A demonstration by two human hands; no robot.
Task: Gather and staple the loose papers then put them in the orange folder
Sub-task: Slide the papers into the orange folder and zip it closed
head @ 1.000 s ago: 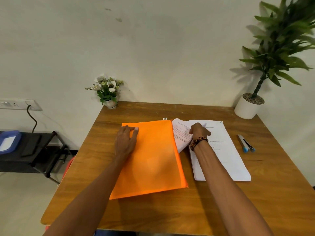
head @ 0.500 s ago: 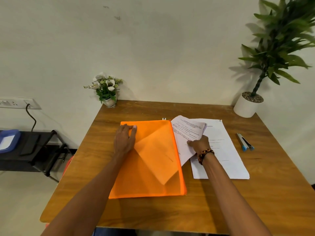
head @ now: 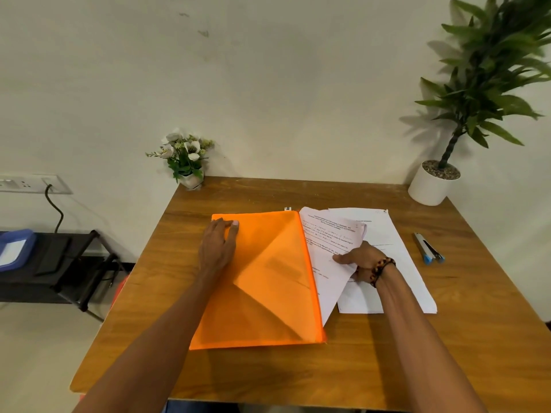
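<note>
Under my hands: bright orange folder [head: 268,281], white papers [head: 393,251] lined with black print, brown wood-grain table [head: 447,338], blue-tipped stapler [head: 428,248], brown-and-black beaded bracelet [head: 381,268], white pot [head: 429,186] holding green plant [head: 489,73].

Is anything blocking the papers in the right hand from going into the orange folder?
Nothing visible does. The right hand grips the papers, already part-way inside through the orange folder's right edge. The left hand lies flat on the folder's far left corner, off their path.
</note>
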